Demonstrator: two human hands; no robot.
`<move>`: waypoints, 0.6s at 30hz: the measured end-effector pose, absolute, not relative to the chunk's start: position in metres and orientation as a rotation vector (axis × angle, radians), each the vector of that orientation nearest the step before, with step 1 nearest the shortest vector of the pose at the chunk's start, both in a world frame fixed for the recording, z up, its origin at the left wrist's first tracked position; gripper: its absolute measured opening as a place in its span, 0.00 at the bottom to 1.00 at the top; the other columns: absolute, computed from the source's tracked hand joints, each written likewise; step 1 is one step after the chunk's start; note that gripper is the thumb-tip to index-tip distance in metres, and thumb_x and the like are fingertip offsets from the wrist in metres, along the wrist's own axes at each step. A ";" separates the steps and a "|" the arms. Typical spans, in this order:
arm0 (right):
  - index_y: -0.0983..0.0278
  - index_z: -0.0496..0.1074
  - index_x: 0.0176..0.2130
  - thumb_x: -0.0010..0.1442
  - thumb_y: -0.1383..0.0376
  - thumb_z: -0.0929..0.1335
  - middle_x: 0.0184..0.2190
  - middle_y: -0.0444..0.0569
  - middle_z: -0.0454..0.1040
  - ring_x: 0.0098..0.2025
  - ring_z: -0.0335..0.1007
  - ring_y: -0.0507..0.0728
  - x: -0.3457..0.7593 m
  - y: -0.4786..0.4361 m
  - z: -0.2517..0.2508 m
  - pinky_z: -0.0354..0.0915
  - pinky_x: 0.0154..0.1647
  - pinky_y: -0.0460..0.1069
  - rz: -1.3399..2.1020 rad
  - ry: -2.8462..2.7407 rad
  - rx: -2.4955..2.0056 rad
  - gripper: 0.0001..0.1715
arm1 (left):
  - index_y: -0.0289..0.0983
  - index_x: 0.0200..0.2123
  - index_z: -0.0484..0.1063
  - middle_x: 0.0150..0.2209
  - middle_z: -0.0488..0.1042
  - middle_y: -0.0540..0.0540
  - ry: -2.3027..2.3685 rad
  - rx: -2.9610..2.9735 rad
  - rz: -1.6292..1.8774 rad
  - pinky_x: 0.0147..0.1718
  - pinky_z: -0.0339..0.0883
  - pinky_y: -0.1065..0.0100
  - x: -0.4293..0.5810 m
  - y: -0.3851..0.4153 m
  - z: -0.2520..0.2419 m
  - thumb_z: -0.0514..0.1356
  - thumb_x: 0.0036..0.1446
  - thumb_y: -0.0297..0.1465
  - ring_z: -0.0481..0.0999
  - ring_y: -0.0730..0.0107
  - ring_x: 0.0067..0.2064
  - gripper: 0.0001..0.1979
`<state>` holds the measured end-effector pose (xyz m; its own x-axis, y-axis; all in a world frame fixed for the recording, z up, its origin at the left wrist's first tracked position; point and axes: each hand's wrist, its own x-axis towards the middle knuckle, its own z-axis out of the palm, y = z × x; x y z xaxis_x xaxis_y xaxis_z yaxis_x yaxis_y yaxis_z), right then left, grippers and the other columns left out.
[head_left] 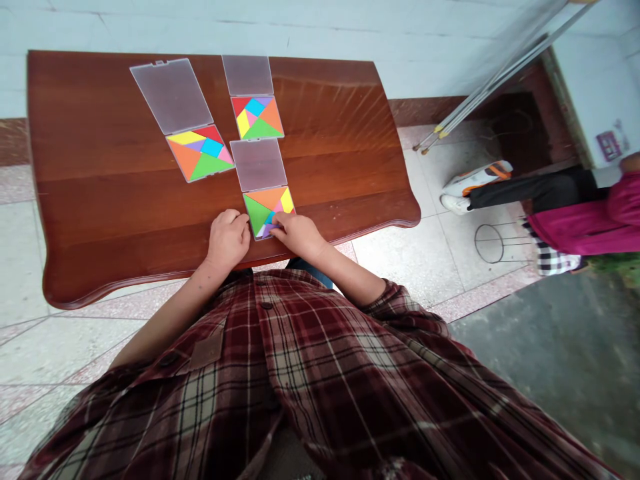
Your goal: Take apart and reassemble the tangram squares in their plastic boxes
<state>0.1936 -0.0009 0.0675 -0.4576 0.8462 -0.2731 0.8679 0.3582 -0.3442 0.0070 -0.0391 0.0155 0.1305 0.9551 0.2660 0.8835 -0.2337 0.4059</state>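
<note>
Three open tangram cases lie on a brown wooden table [100,200], each with a clear lid folded back. The nearest tangram case [265,203] holds coloured pieces. My right hand [297,235] rests on its lower right corner, fingers curled and pressing on the purple and blue pieces there. Just left of the case, touching its left edge, my left hand [227,237] sits with its fingers curled under. A second tangram case [201,152] lies to the far left, a third tangram case [257,117] at the far middle.
Clear lids [173,95] extend behind each case. To the right, off the table, a seated person's leg and white shoe [475,180] stretch over the tiled floor. A wire stand [495,243] and leaning metal poles [480,93] are also there.
</note>
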 end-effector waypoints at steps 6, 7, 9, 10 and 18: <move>0.63 0.71 0.46 0.67 0.58 0.62 0.44 0.53 0.79 0.43 0.75 0.60 0.194 -0.002 0.065 0.59 0.35 0.49 -0.576 2.578 1.572 0.14 | 0.36 0.38 0.74 0.36 0.70 0.41 1.834 2.243 0.733 0.40 0.64 0.58 0.007 -0.039 0.016 0.50 0.59 0.28 0.69 0.59 0.39 0.12; 0.64 0.71 0.46 0.67 0.58 0.62 0.45 0.53 0.79 0.43 0.75 0.60 0.194 -0.002 0.065 0.59 0.35 0.49 -0.569 2.573 1.571 0.14 | 0.36 0.38 0.73 0.36 0.70 0.41 1.832 2.242 0.739 0.40 0.64 0.59 0.007 -0.039 0.016 0.51 0.59 0.28 0.69 0.59 0.39 0.12; 0.64 0.71 0.47 0.68 0.58 0.62 0.45 0.53 0.79 0.44 0.75 0.60 0.194 -0.003 0.066 0.59 0.34 0.49 -0.545 2.561 1.561 0.15 | 0.36 0.38 0.73 0.36 0.70 0.41 1.833 2.245 0.742 0.40 0.64 0.59 0.007 -0.039 0.016 0.51 0.59 0.28 0.69 0.59 0.39 0.11; 0.64 0.70 0.47 0.68 0.58 0.62 0.45 0.53 0.78 0.44 0.75 0.60 0.193 -0.004 0.067 0.59 0.34 0.49 -0.532 2.556 1.554 0.15 | 0.36 0.37 0.73 0.36 0.70 0.41 1.834 2.245 0.742 0.40 0.64 0.59 0.007 -0.039 0.016 0.51 0.59 0.28 0.69 0.59 0.39 0.11; 0.65 0.70 0.48 0.68 0.57 0.61 0.45 0.54 0.78 0.44 0.74 0.59 0.189 -0.004 0.075 0.59 0.35 0.49 -0.421 2.551 1.422 0.17 | 0.35 0.38 0.74 0.35 0.70 0.42 1.837 2.251 0.745 0.40 0.64 0.59 0.007 -0.039 0.013 0.50 0.59 0.28 0.69 0.60 0.39 0.12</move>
<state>0.1890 -0.0040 0.0755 -0.5217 0.7984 -0.3005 0.8526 0.4996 -0.1529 0.0074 -0.0391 0.0134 0.1309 0.9498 0.2842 0.8797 -0.2435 0.4086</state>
